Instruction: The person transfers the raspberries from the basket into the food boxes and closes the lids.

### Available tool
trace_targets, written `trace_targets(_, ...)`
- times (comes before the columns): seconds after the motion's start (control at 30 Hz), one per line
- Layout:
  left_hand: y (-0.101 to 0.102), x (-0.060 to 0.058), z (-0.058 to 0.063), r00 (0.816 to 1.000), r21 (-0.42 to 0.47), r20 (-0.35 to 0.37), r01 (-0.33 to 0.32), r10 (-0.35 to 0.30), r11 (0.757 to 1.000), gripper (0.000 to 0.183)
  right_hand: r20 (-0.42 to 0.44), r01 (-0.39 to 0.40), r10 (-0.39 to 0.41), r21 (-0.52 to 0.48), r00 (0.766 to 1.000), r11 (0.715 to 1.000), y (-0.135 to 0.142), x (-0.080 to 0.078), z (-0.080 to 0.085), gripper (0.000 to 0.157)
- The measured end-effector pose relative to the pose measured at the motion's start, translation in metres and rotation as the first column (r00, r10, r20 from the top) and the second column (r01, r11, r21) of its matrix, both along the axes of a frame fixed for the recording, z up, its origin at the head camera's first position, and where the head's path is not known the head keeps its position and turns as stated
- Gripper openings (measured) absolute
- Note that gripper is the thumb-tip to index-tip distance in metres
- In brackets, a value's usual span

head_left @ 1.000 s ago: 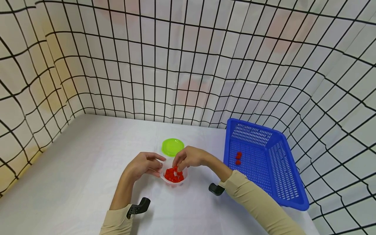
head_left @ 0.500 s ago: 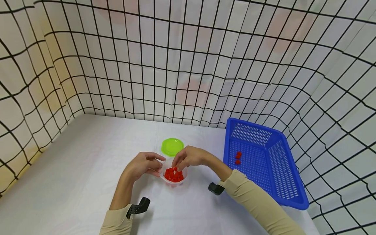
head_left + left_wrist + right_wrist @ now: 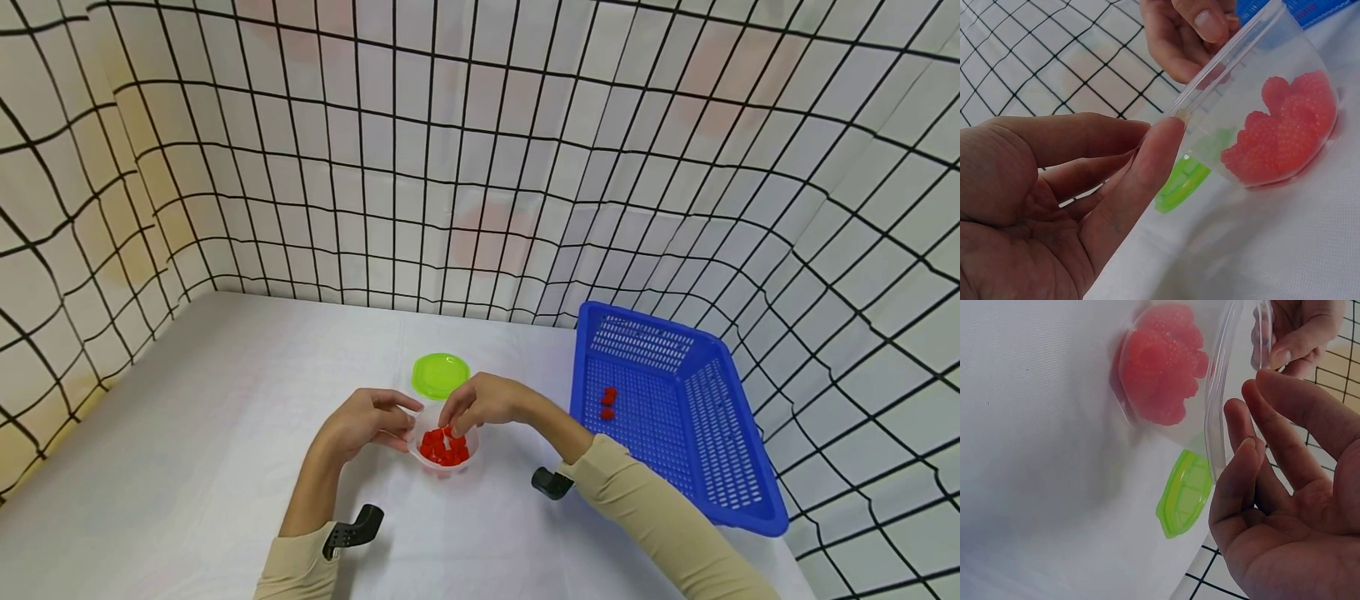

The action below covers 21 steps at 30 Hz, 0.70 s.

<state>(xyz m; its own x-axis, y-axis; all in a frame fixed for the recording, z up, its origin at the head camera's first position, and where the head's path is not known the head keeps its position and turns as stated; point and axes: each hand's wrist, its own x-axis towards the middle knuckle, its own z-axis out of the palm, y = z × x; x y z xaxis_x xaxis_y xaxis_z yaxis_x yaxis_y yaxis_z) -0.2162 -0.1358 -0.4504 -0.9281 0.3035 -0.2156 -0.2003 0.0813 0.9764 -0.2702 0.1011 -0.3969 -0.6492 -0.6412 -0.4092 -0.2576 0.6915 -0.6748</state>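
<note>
A clear plastic tub (image 3: 431,461) with several raspberries (image 3: 444,450) inside stands on the white cloth. My left hand (image 3: 367,421) pinches the tub's rim at its left side, thumb and fingertips meeting at the edge, as the right wrist view also shows. Over the tub's mouth is my right hand (image 3: 487,398), its fingers loosely bent near the rim. Nothing shows between its fingertips (image 3: 1235,411) in the right wrist view. Just behind the tub lies a bright green lid (image 3: 441,376).
At the right stands a blue perforated basket (image 3: 678,333) with a few raspberries (image 3: 608,402) in its left part. Black netting (image 3: 480,167) over a pale sheet encloses the back and both sides of the cloth-covered table (image 3: 225,400).
</note>
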Motion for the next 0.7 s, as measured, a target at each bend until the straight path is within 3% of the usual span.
trace_targets(0.13, 0.0, 0.0, -0.001, 1.0, 0.001, -0.002, -0.003, 0.003, 1.0, 0.032, 0.005, 0.0, 0.0, -0.035, 1.0, 0.999, 0.003, -0.001, 0.007, 0.023)
trace_targets(0.3, 0.0, 0.0, -0.001, 1.0, 0.003, -0.013, -0.002, 0.002, 1.0, 0.033, -0.005, 0.058, -0.058, -0.07, 0.998, 0.996, 0.012, -0.003, 0.026, 0.027)
trace_targets(0.53, 0.0, 0.0, -0.001, 1.0, 0.02, -0.013, 0.006, -0.006, 1.0, 0.033, -0.087, 0.152, -0.16, -0.091, 0.983, 0.984, 0.037, -0.008, 0.06, 0.026)
trace_targets(0.7, 0.0, 0.0, -0.001, 1.0, 0.024, -0.014, 0.011, -0.01, 1.0, 0.033, -0.172, 0.195, -0.208, -0.089, 0.963, 0.977, 0.062, -0.013, 0.075, 0.024)
